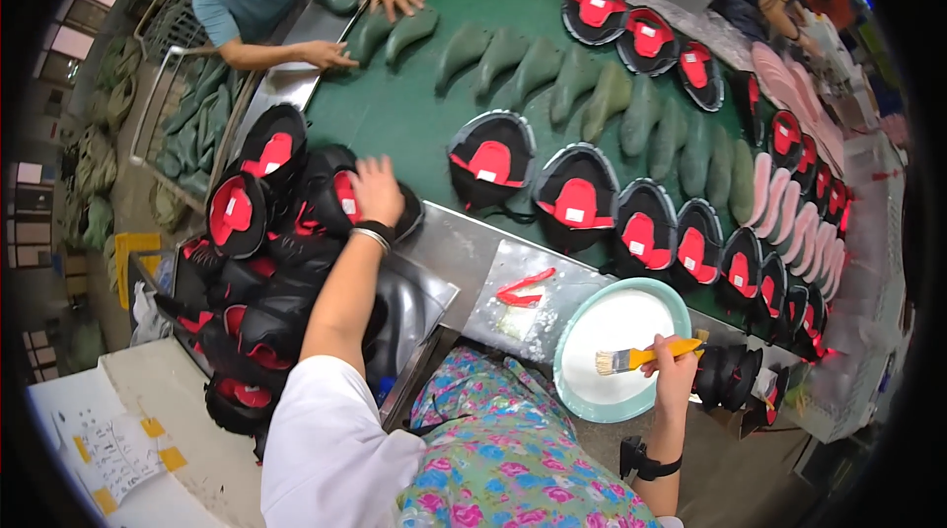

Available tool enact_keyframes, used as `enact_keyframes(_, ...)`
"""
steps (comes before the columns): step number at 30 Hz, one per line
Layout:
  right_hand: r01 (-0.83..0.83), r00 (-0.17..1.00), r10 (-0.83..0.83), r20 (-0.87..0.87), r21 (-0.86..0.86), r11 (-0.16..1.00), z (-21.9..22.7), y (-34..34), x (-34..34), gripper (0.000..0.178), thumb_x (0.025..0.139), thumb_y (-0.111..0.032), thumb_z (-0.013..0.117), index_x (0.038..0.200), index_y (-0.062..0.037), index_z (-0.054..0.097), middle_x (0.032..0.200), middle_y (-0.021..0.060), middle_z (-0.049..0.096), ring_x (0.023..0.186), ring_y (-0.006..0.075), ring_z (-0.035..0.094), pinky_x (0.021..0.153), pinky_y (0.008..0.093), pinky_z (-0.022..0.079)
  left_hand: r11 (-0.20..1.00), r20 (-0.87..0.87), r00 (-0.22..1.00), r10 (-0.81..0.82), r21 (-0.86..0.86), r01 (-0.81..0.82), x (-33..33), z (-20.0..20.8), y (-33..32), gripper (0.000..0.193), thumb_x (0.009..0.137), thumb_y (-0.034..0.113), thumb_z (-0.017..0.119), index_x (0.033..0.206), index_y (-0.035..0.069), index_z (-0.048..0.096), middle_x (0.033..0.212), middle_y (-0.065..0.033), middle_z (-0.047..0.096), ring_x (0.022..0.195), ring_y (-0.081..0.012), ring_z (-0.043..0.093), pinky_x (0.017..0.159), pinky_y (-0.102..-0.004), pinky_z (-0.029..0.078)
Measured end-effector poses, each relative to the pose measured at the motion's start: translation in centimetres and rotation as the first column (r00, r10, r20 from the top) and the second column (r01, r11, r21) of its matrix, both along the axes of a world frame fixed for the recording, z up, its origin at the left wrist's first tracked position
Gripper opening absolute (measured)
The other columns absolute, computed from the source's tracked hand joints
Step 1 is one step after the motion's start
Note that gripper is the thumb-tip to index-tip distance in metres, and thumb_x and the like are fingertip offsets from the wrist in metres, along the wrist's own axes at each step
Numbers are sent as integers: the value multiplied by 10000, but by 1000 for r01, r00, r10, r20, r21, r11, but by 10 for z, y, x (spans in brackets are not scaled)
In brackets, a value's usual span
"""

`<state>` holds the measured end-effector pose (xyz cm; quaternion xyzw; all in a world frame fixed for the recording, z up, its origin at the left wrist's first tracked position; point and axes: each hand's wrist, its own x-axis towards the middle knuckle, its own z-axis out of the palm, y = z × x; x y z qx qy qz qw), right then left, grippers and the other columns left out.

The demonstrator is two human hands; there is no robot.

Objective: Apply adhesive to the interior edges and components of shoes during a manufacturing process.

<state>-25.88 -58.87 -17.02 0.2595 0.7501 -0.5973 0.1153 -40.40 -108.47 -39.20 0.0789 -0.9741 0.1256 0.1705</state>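
Black-and-red shoe uppers (296,232) lie heaped at the left of the head view, and the left hand (376,190) rests spread, palm down, on the topmost one. The right hand (678,362) is closed around a yellow-handled brush (641,357) whose bristles sit over a round teal dish (619,348) of white paste. More uppers line the green worktop (395,104).

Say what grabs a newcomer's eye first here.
The long curve of black-and-red shoe uppers on the green belt, beside rows of green lasts. Nearer, the left hand rests on a heap of uppers, and the right hand holds a yellow brush over a white glue dish.
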Motion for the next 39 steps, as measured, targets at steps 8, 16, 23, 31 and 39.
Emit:
enact_keyframes(8, -141, 989, 138, -61, -53, 989, -7, -37, -23, 288, 993, -230, 513, 844, 9, 571, 802, 77, 640, 632, 100, 567, 587, 247, 480, 752, 665, 665, 341, 232, -618, -14, 52, -108, 403, 837, 166, 527, 1225, 58, 522, 1199, -251, 581, 1117, -466, 558, 933, -514, 462)
enact_keyframes(16, -458, 663, 581, -471, 357, 814, 4, -128, -49, 233, 848, -146, 687, 1030, -7, 646, 966, 136, 641, 852, 276, 623, 765, 358, 495, 601, 369, 920, 133, 708, -371, 24, 138, -40, 505, 816, 151, 502, 1265, -32, 361, 1046, -364, 593, 992, -526, 572, 889, -537, 438)
enact_keyframes(23, -471, 488, 773, -407, 622, 625, 15, -222, -22, 615, 679, -170, 788, 1231, -57, 542, 1235, 91, 557, 1087, 292, 536, 763, 389, 549, 233, -47, 999, 11, 971, 43, 112, 186, 96, 655, 844, 163, 611, 1367, -71, 294, 1332, -291, 420, 1219, -365, 469, 1024, -391, 367)
enact_keyframes(31, -457, 253, 943, -216, 832, 314, 35, -191, 10, 176, 729, -117, 603, 895, -75, 646, 1072, 35, 587, 1052, 249, 524, 681, 308, 555, -386, 200, 979, 34, 906, -172, 196, 213, 104, 538, 932, 115, 559, 1374, -13, 280, 1119, -93, 532, 959, -144, 529, 816, -259, 456)
enact_keyframes(39, -639, 266, 922, -283, 664, 388, 52, -176, 35, 273, 720, -92, 666, 992, -101, 644, 1073, 30, 647, 1013, 245, 588, 690, 353, 554, -711, -103, 983, -153, 702, -37, 214, 254, 95, 386, 980, 113, 473, 1345, 27, 384, 1200, -61, 529, 1067, -104, 528, 906, -276, 442)
